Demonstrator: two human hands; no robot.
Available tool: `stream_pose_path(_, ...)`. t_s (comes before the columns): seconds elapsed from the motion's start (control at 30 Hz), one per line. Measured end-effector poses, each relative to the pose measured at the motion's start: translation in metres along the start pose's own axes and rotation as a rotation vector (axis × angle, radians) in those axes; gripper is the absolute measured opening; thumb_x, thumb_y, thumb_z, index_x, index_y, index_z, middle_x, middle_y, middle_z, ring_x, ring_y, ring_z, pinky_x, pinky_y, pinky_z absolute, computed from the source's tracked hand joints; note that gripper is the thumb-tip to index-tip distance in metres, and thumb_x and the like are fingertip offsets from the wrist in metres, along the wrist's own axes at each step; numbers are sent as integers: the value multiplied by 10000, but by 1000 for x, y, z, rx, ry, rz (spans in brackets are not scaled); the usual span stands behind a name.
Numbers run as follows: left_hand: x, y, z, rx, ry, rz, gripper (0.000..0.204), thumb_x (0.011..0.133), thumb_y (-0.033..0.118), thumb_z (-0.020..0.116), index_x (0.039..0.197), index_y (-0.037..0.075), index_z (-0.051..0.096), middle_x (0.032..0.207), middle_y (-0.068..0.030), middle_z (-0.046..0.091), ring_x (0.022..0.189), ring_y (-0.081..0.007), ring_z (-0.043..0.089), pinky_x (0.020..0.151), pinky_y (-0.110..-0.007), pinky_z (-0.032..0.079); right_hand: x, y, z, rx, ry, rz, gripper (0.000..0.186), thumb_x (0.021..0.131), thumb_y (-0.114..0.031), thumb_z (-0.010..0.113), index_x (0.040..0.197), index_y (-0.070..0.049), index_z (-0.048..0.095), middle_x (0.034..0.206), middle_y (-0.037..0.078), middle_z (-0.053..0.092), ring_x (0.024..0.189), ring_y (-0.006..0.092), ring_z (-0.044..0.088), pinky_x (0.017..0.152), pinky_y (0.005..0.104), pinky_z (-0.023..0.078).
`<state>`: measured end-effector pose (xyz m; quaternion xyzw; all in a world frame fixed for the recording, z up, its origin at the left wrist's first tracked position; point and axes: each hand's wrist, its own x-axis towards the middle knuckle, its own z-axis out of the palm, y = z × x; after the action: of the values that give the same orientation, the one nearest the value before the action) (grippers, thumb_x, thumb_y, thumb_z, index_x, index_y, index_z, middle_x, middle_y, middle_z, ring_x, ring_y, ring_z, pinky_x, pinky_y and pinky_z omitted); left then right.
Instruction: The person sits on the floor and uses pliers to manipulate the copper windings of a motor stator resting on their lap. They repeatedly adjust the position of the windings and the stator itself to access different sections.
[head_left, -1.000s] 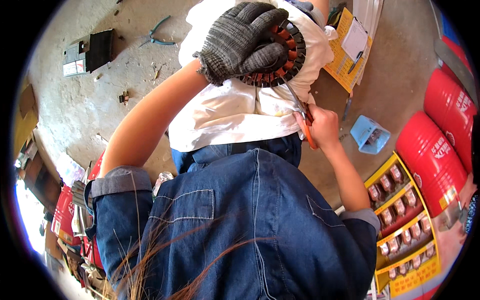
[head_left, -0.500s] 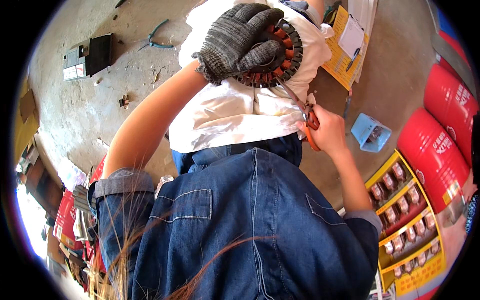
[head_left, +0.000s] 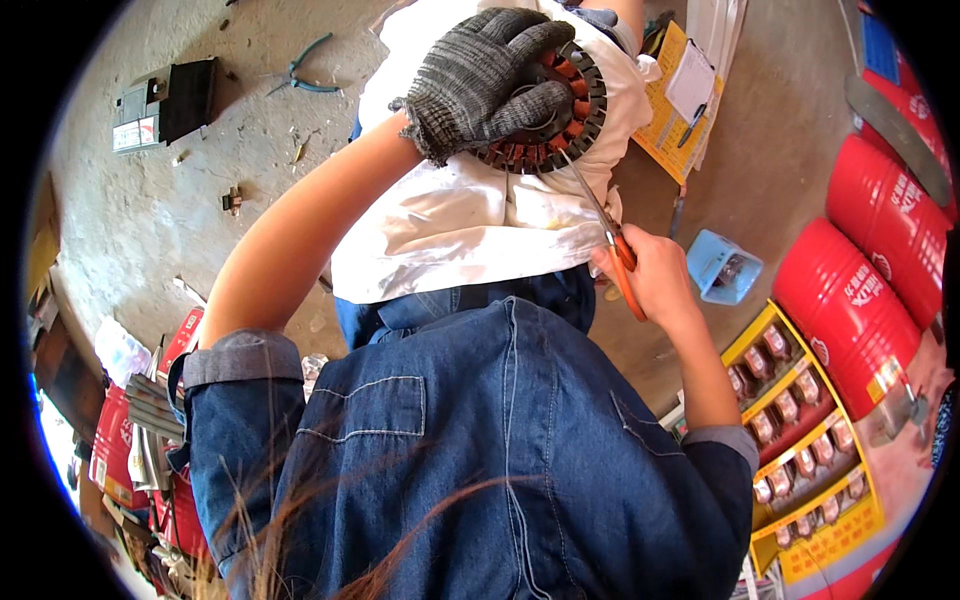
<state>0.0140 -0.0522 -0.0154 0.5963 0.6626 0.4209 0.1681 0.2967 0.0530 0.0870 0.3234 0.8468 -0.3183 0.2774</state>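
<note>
I had the left hand (head_left: pixel 485 85), in its grey knit glove, clasped over the coil ring (head_left: pixel 580 115), fingers bent across the far side and thumb laid along the dark hub; the palm hid much of the ring's left side, while the copper-coloured windings and black teeth showed along the right and near edges; the ring was right there on the white cloth (head_left: pixel 430 245) over the lap!

Over on the right, the bare right hand (head_left: pixel 655 272) was closed round the orange handles of the scissors (head_left: pixel 590 196); their blades slanted up and left, tips right at the ring's near edge, though I could not tell whether they touched a winding or how far the blades stood apart.

Out on the floor (head_left: pixel 265 170), teal-handled pliers (head_left: pixel 312 86) lay left of the cloth, near a dark box (head_left: pixel 188 100); off to the right I saw a light-blue tub (head_left: pixel 706 256), then a yellow rack (head_left: pixel 830 545) beside red drums (head_left: pixel 835 310).
</note>
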Motion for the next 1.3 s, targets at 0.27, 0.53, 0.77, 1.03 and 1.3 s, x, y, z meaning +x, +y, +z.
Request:
stream_pose_path(0.27, -1, -1, 3, -1, 46, 28, 673, 906, 488, 584, 1363, 0, 509, 1172, -268, 580, 1057, -475, 563, 948, -540, 451, -11, -10, -11, 11, -97, -12, 498, 910, -448, 690, 750, 9, 572, 639, 206, 575, 631, 411, 596, 587, 440, 458)
stream_pose_path(0.53, 1, 3, 0, 5, 47, 1, 657, 894, 470, 602, 1338, -7, 520, 1151, -265, 584, 1036, -474, 569, 932, -534, 460, -8, -15, -15, -35, -54, -46, 493, 917, -430, 684, 729, 13, 578, 627, 220, 559, 610, 423, 574, 561, 437, 442)
stream_pose_path(0.77, 1, 3, 0, 6, 63, 7, 661, 893, 476, 602, 1331, -12, 524, 1155, -274, 583, 1045, -475, 568, 938, -536, 459, 1, -25, -20, -41, -40, 47, 600, 866, -555, 702, 638, -19, 560, 576, 192, 588, 597, 425, 607, 577, 471, 483)
stream_pose_path(1.03, 1, 5, 0, 19, 71, 67, 652, 882, 481, 611, 1312, -5, 541, 1140, -281, 595, 1006, -481, 592, 917, -549, 475, 22, 23, 24, -130, 208, -220, 527, 815, -483, 784, 661, -49, 528, 528, 126, 548, 530, 360, 595, 511, 423, 472)
stream_pose_path(1.3, -2, -5, 19, 243, 115, 60, 679, 884, 594, 571, 1351, 100, 565, 1250, -205, 599, 1101, -405, 597, 963, -492, 487, 36, 35, 45, -62, 379, -327, 535, 781, -490, 805, 666, -61, 507, 560, 128, 570, 538, 355, 595, 506, 412, 466)
